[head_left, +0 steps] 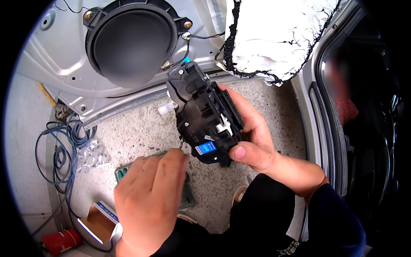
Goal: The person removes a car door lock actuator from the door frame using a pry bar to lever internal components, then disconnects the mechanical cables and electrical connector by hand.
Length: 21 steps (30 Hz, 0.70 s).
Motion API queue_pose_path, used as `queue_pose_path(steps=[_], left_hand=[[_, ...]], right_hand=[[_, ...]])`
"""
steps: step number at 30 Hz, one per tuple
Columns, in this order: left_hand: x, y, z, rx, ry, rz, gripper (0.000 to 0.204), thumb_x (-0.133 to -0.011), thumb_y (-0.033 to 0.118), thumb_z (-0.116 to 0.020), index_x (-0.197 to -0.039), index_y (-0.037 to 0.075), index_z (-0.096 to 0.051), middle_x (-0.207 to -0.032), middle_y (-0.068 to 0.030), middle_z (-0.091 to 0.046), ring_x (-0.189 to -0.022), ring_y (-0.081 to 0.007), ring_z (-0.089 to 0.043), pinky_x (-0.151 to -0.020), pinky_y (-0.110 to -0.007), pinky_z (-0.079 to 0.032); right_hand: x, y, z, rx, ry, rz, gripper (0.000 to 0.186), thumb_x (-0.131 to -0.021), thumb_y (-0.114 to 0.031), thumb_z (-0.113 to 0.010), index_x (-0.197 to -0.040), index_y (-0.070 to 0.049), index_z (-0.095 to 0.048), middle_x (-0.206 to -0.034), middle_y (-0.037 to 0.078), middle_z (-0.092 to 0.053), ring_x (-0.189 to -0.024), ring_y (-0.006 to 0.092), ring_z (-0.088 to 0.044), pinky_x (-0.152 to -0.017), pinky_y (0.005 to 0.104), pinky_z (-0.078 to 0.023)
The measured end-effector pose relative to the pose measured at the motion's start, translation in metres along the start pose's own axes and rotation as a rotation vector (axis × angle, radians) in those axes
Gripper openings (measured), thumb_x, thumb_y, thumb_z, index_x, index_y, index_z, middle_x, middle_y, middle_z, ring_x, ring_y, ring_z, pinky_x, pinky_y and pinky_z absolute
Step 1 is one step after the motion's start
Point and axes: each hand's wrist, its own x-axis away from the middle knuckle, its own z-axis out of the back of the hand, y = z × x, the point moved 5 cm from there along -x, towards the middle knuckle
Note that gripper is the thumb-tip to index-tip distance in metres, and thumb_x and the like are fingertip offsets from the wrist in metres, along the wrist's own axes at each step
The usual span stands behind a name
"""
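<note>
My right hand (257,143) grips a black plastic car door lock unit (201,120) along its right side, with the thumb on its lower right corner. The unit is held up tilted, its face toward me. It has a blue and white label, a white lever on the front and a white plastic stub (167,108) sticking out on the left. Just below and left of the unit is my left hand (150,192), fingers curled closed. A small metal piece (181,141) shows at its fingertips, by the unit's lower left edge; what it is cannot be made out.
Ahead stands a grey metal car door (51,64) with a round black speaker (128,47) and a white sheet (278,38). On the speckled floor lie a green case (187,198), partly behind my left hand, a blue hose (64,171), an open carton (99,222) and a red cylinder (62,242).
</note>
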Motion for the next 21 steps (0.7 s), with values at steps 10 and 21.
queue_pose_path(steps=[10, 21], left_hand=[[0.006, -0.031, 0.000, 0.577, -0.019, 0.395, 0.011, -0.075, 0.001, -0.074, -0.080, -0.002, -0.064, -0.071, -0.0074, -0.065, -0.061, -0.0121, -0.059, -0.058, -0.022, -0.045], [0.002, -0.035, -0.002, 0.616, 0.132, 0.180, 0.015, -0.070, -0.007, -0.073, -0.082, -0.003, -0.066, -0.077, -0.0104, -0.067, -0.068, -0.0176, -0.064, -0.062, -0.024, -0.048]], right_hand=[[0.003, 0.000, 0.000, 0.008, 0.043, 0.020, 0.088, -0.079, -0.017, -0.070, -0.144, 0.008, -0.016, -0.135, 0.023, -0.043, -0.121, 0.0265, -0.049, -0.105, 0.0366, -0.035], [0.002, 0.010, 0.001, 0.009, 0.038, -0.227, 0.086, -0.080, -0.049, -0.062, -0.137, 0.007, -0.031, -0.126, 0.020, -0.051, -0.111, 0.0245, -0.056, -0.093, 0.0341, -0.046]])
